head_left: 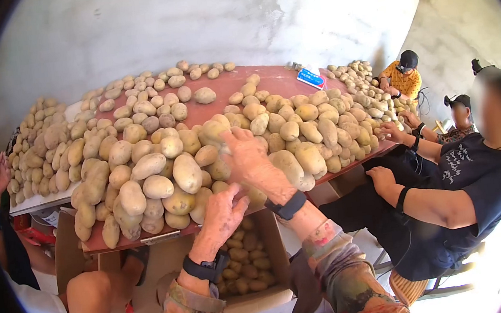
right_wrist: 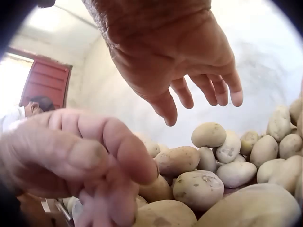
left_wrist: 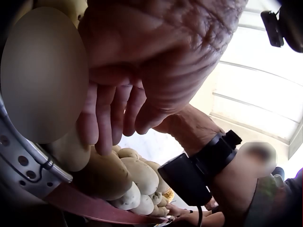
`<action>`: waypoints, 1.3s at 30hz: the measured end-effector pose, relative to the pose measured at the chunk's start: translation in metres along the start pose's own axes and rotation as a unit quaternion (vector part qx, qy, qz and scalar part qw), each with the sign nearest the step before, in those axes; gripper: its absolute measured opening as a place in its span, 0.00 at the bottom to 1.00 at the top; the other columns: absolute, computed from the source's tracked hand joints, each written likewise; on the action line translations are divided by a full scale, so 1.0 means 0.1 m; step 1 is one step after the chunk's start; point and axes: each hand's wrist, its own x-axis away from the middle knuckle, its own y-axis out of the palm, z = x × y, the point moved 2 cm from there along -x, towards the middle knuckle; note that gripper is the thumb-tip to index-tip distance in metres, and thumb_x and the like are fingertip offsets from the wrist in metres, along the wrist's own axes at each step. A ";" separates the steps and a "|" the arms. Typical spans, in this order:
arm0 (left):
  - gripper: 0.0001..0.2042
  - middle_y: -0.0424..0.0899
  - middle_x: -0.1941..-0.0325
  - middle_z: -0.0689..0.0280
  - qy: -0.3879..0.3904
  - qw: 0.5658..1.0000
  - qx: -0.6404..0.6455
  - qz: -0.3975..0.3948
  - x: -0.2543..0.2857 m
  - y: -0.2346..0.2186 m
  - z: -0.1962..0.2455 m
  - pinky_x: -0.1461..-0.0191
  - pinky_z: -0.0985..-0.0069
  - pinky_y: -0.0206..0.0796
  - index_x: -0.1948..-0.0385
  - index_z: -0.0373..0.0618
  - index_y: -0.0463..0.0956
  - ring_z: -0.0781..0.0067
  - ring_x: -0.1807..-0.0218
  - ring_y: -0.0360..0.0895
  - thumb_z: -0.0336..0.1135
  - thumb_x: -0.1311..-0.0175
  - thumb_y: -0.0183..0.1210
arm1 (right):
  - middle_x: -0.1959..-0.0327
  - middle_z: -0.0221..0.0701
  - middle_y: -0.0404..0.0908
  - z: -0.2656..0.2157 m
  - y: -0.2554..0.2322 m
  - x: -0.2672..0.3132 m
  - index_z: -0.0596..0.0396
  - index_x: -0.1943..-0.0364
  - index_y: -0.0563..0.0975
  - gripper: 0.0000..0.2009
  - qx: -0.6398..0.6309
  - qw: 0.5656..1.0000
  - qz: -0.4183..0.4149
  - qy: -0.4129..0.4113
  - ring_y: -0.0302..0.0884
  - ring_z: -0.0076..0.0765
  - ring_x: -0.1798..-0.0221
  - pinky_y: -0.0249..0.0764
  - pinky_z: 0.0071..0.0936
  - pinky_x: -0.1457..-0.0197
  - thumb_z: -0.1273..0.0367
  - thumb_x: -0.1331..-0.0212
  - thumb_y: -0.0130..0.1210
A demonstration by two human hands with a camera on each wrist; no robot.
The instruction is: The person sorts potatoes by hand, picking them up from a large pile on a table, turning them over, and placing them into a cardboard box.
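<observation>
A large heap of potatoes (head_left: 186,173) lies on the red table (head_left: 228,85). My right hand (head_left: 252,161) reaches over the heap; in the right wrist view its fingers are spread and bent slightly downward, with nothing between them. One potato (right_wrist: 208,135) lies just below those fingertips. Nearer the table's front edge is my left hand (head_left: 223,214), with loosely bent fingers and an empty palm in the left wrist view. Beneath both hands, a cardboard box (head_left: 258,303) holds many more potatoes (head_left: 247,259).
A blue packet (head_left: 311,79) stands at the table's back. On the right sits a person in a black shirt (head_left: 465,163), with two more people beyond. Another person's knee (head_left: 89,293) shows at left. A pale wall (head_left: 190,26) rises behind the table.
</observation>
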 end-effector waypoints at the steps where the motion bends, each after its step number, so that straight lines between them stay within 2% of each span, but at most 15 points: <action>1: 0.11 0.87 0.66 0.59 -0.012 0.999 0.042 -0.010 0.00 0.03 0.02 0.63 0.76 0.75 0.54 0.36 0.78 0.71 0.66 0.84 0.29 0.36 0.59 | 0.41 0.46 0.71 -0.03 0.06 -0.05 0.50 0.42 0.72 0.24 0.019 1.000 0.020 -0.012 0.67 0.56 0.37 0.68 0.50 0.38 0.71 0.46 0.58; 3: 0.11 0.86 0.67 0.63 -0.037 0.991 0.122 -0.028 0.01 0.10 0.05 0.64 0.78 0.75 0.54 0.36 0.77 0.76 0.66 0.84 0.29 0.35 0.58 | 0.41 0.46 0.71 -0.05 0.19 -0.14 0.50 0.42 0.72 0.23 0.054 0.996 0.058 -0.038 0.68 0.56 0.39 0.68 0.50 0.40 0.72 0.46 0.56; 6: 0.10 0.85 0.73 0.61 -0.050 0.978 0.202 -0.009 0.04 0.14 0.14 0.62 0.73 0.75 0.57 0.38 0.78 0.72 0.65 0.86 0.31 0.36 0.58 | 0.43 0.46 0.71 -0.04 0.21 -0.26 0.53 0.40 0.71 0.23 0.076 0.988 0.107 -0.076 0.67 0.55 0.37 0.65 0.52 0.37 0.73 0.44 0.52; 9: 0.09 0.85 0.71 0.62 -0.076 0.987 0.136 0.029 0.02 0.03 0.06 0.64 0.76 0.74 0.57 0.37 0.78 0.73 0.67 0.85 0.29 0.35 0.57 | 0.44 0.45 0.72 0.10 0.33 -0.39 0.53 0.40 0.71 0.23 0.099 0.982 0.140 -0.080 0.67 0.54 0.37 0.65 0.51 0.36 0.73 0.44 0.52; 12: 0.10 0.84 0.70 0.67 -0.071 0.979 0.176 0.069 0.03 -0.08 0.06 0.67 0.81 0.73 0.54 0.38 0.78 0.81 0.68 0.81 0.30 0.33 0.55 | 0.46 0.45 0.73 0.11 0.31 -0.46 0.54 0.43 0.72 0.20 0.061 0.990 0.085 -0.094 0.69 0.54 0.39 0.68 0.52 0.39 0.72 0.41 0.51; 14: 0.10 0.84 0.70 0.67 -0.063 0.978 0.170 0.102 0.06 -0.14 0.15 0.67 0.80 0.72 0.55 0.38 0.79 0.80 0.68 0.82 0.30 0.33 0.55 | 0.47 0.46 0.75 0.05 0.27 -0.51 0.54 0.46 0.71 0.17 0.062 0.998 -0.010 -0.029 0.73 0.57 0.42 0.71 0.50 0.41 0.72 0.40 0.50; 16: 0.09 0.84 0.70 0.66 -0.067 0.981 0.150 0.104 0.10 -0.20 0.19 0.67 0.80 0.72 0.56 0.38 0.79 0.79 0.68 0.82 0.30 0.32 0.55 | 0.48 0.46 0.76 0.07 0.35 -0.59 0.54 0.48 0.70 0.15 0.056 0.998 -0.032 -0.009 0.75 0.59 0.44 0.73 0.50 0.44 0.71 0.39 0.50; 18: 0.09 0.84 0.69 0.66 -0.047 0.985 0.132 0.102 0.13 -0.22 0.17 0.66 0.79 0.72 0.57 0.37 0.80 0.78 0.68 0.82 0.30 0.32 0.55 | 0.49 0.45 0.76 0.16 0.50 -0.69 0.53 0.49 0.70 0.14 0.043 0.998 0.015 -0.035 0.76 0.60 0.47 0.74 0.50 0.46 0.70 0.39 0.51; 21: 0.08 0.84 0.69 0.66 -0.034 0.988 0.115 0.100 0.20 -0.27 0.19 0.65 0.79 0.73 0.58 0.37 0.80 0.78 0.68 0.83 0.29 0.32 0.55 | 0.48 0.45 0.76 0.05 0.48 -0.76 0.52 0.49 0.68 0.17 0.011 0.997 -0.030 0.071 0.75 0.59 0.45 0.73 0.50 0.45 0.69 0.42 0.56; 24: 0.08 0.84 0.69 0.66 -0.017 0.988 0.107 0.108 0.25 -0.31 0.15 0.64 0.79 0.73 0.58 0.36 0.80 0.77 0.68 0.83 0.29 0.32 0.55 | 0.51 0.43 0.77 0.10 0.52 -0.76 0.49 0.46 0.70 0.19 -0.004 0.999 0.000 0.036 0.72 0.55 0.43 0.71 0.54 0.46 0.70 0.43 0.55; 27: 0.08 0.84 0.69 0.66 0.000 0.989 0.095 0.110 0.26 -0.35 0.10 0.64 0.79 0.73 0.59 0.36 0.80 0.77 0.68 0.83 0.30 0.32 0.55 | 0.49 0.43 0.76 0.11 0.59 -0.73 0.45 0.41 0.69 0.25 0.056 0.998 0.032 -0.012 0.70 0.56 0.41 0.71 0.51 0.44 0.71 0.45 0.57; 31: 0.08 0.84 0.69 0.66 -0.003 0.989 0.110 0.102 0.28 -0.38 0.11 0.64 0.79 0.72 0.59 0.36 0.79 0.78 0.69 0.82 0.30 0.32 0.55 | 0.49 0.45 0.78 0.23 0.48 -0.75 0.44 0.38 0.69 0.29 -0.025 0.999 0.008 0.036 0.73 0.56 0.42 0.71 0.45 0.40 0.68 0.48 0.59; 36: 0.07 0.82 0.70 0.56 -0.006 0.990 0.107 0.095 0.29 -0.35 0.12 0.63 0.69 0.71 0.61 0.40 0.80 0.64 0.69 0.81 0.29 0.36 0.55 | 0.42 0.44 0.75 0.42 -0.05 -0.58 0.48 0.46 0.78 0.22 -0.185 0.975 -0.024 0.120 0.73 0.49 0.41 0.71 0.37 0.38 0.66 0.49 0.59; 38: 0.07 0.82 0.70 0.54 0.009 0.992 0.087 0.092 0.28 -0.36 0.12 0.63 0.67 0.71 0.61 0.40 0.80 0.60 0.69 0.81 0.29 0.37 0.55 | 0.45 0.44 0.77 0.80 -0.09 -0.50 0.50 0.47 0.79 0.21 -0.137 0.989 -0.033 0.038 0.74 0.51 0.42 0.71 0.38 0.38 0.64 0.47 0.57; 39: 0.07 0.82 0.70 0.54 0.016 0.993 0.074 0.092 0.28 -0.36 0.13 0.62 0.67 0.71 0.61 0.40 0.79 0.59 0.69 0.81 0.30 0.37 0.55 | 0.46 0.45 0.78 0.83 -0.16 -0.45 0.51 0.46 0.78 0.22 -0.131 0.990 -0.042 0.039 0.74 0.52 0.42 0.70 0.39 0.38 0.63 0.47 0.56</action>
